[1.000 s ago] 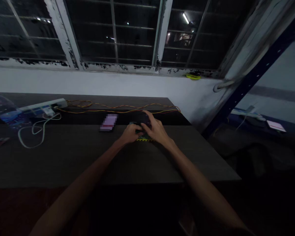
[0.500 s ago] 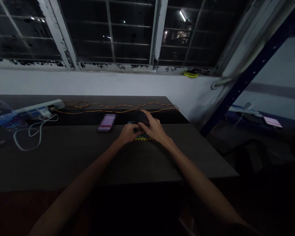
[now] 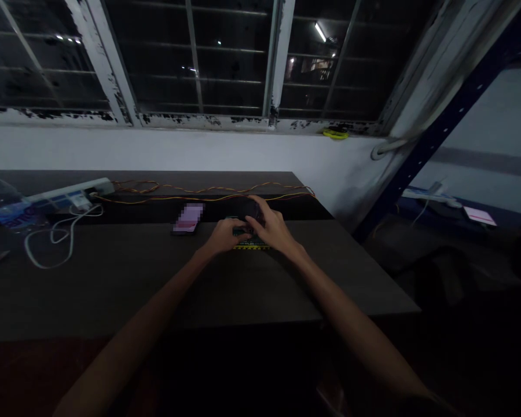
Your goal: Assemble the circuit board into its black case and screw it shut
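A small green board [image 3: 252,244] with a yellow-and-black front edge lies on the dark table between my hands; it looks like a circuit board. At its left side is my left hand [image 3: 224,235], fingers closed, thumb and fingertips over the board. I cannot make out what is between those fingertips. My right hand [image 3: 274,227] curls round a dark, rounded object [image 3: 256,211] above the board's right part. Dim light and the fingers hide the object's shape and much of the board.
Left of my hands lies a phone [image 3: 188,219] with a lit, blurred screen. Further left are a power strip [image 3: 69,194], a white cable [image 3: 47,266] and a plastic bottle [image 3: 8,202]. Twisted wires [image 3: 208,191] run along the back. The table's right edge [image 3: 375,269] slopes towards me.
My left hand has shifted slightly left, and more of the green board shows between the hands. My right hand stays round the dark object. The camera view has moved slightly.
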A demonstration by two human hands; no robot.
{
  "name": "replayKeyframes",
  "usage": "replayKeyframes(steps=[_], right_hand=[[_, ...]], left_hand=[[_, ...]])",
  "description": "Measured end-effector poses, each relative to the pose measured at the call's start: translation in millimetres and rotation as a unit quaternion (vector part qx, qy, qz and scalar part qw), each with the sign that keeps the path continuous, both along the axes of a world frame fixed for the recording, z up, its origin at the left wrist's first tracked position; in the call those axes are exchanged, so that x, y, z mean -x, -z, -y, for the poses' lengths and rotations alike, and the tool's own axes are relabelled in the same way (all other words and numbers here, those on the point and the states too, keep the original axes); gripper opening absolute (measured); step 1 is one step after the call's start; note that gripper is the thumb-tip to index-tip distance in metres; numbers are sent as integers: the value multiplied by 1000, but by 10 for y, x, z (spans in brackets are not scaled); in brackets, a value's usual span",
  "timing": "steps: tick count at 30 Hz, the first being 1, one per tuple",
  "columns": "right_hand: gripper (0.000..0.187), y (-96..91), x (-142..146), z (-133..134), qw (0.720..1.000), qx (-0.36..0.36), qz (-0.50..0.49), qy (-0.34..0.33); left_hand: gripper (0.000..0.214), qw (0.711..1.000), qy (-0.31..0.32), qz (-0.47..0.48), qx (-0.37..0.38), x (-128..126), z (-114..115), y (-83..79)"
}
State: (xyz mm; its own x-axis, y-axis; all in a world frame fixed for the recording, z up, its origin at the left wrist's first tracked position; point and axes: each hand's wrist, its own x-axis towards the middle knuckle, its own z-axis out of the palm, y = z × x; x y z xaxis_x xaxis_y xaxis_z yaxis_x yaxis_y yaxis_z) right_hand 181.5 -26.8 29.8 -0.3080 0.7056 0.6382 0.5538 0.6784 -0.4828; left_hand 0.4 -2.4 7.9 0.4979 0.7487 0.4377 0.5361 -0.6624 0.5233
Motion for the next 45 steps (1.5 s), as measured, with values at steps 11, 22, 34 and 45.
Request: replayKeyframes(steps=[11, 22, 34, 45], right_hand=[[57, -31, -8, 13, 999, 12, -36, 11], [55, -52, -24, 8, 997, 14, -61, 37], [55, -218, -500, -88, 970, -105, -102, 196], [54, -237, -530, -63, 968, -98, -82, 216]], left_hand=[[17, 999, 16, -40, 7, 47, -39, 26], [9, 997, 3, -65, -35, 42, -20, 30], [9, 985, 17, -138, -99, -260, 51, -83], [4, 964, 16, -242, -105, -1047, -210, -71]])
